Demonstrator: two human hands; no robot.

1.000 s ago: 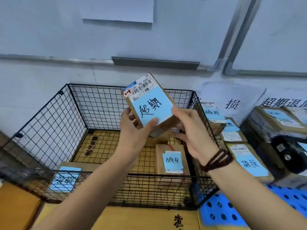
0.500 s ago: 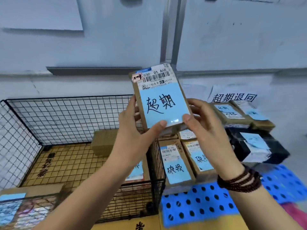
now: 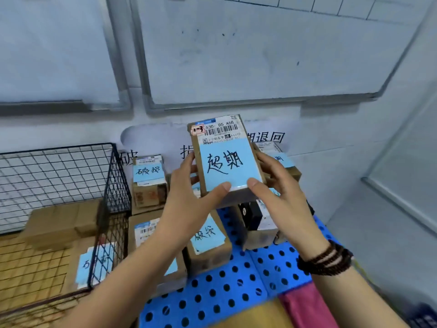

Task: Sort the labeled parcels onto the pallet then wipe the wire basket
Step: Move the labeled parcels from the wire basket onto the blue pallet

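1. Now, the biggest thing is the whiteboard (image 3: 260,50) on the wall. It plays no part in the job.
2. The wire basket (image 3: 47,176) stands on the left. A plain brown box (image 3: 54,223) and a box with a blue note (image 3: 94,263) lie inside it. So I think the sorting is not done, and the wiping has to wait.
3. The blue pallet (image 3: 212,297) lies just beside the basket, on its right.
4. Paper signs (image 3: 267,137) are stuck on the wall behind the pallet (the lifted box hides some of the words). They seem to tell which pile goes where.
5. Boxes on the pallet sit in two piles. The left pile (image 3: 149,183) is next to the basket, and its notes look alike. The right pile (image 3: 253,216) sits under the hands and has a black box in it.
6. The held parcel (image 3: 224,159) is up in the air above the right pile. It touches only the hands. Its blue note faces the person, most likely so the words can be read and matched to a sign.
7. The left hand (image 3: 189,202) and the right hand (image 3: 281,200) each grip one side. Thumbs press on the low edge of the note, and fingers curl round behind. Two hands keep the box steady.
8. A bead bracelet (image 3: 324,261) is on the right wrist.
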